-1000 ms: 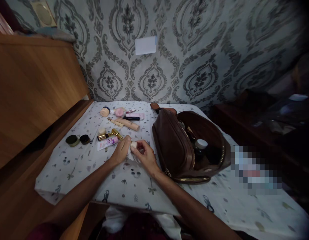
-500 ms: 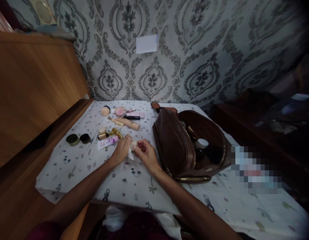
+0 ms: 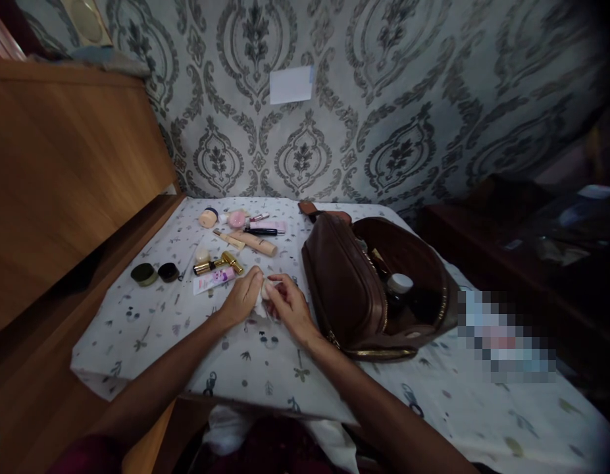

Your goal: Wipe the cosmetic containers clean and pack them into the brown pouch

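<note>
My left hand is closed round a crumpled white wipe near the middle of the table. From the right, my right hand pinches the same wipe, thumb and fingers pressed to it. A small pale item seems to be wrapped in it, but the fingers mostly hide it. Just left of my hands lie a white and purple tube and gold-coloured tubes. To the right stands an open brown leather bag with a white-capped jar inside.
Two dark round jars sit at the left. Farther back are a beige tube, a pink round compact, a black tube and a peach jar. A wooden cabinet borders the patterned tablecloth.
The fingers of my right hand have shifted a little over the wipe, covering more of the pale item. Both hands stay in nearly the same place.
</note>
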Available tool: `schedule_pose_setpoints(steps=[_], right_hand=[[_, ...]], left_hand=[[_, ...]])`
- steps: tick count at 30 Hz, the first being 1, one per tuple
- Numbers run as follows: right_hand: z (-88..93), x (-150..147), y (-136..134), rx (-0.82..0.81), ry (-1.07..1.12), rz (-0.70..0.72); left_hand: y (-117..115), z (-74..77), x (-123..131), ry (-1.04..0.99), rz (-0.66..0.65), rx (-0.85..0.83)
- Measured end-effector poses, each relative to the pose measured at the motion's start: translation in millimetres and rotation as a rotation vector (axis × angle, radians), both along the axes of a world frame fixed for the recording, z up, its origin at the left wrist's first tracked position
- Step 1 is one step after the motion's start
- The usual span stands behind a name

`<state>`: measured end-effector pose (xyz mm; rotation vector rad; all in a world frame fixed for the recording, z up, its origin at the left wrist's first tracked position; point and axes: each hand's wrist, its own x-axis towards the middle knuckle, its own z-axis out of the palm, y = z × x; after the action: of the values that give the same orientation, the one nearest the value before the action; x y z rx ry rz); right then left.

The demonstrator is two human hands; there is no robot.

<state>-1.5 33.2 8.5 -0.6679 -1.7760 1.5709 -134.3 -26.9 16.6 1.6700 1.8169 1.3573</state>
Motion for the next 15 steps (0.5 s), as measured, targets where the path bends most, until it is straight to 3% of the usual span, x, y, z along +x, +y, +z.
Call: schedule_pose_setpoints(steps=[4,12,15], right_hand=[[0.7,2.8,-0.2,-0.042,-0.073,-0.004],[0.3,1.3,2.1,-0.002,0.028,-0.033],[0.9,2.6,3.0,-0.112,-0.009,0.025]], left_hand=[[-1.3,-0.4,1.0,-0.018,-0.052,-0.038],[2.8,-3.3,-1.9,-0.015,0.039,0.023],[-0.1,-0.7,0.1,0.005,0.015,0.019]])
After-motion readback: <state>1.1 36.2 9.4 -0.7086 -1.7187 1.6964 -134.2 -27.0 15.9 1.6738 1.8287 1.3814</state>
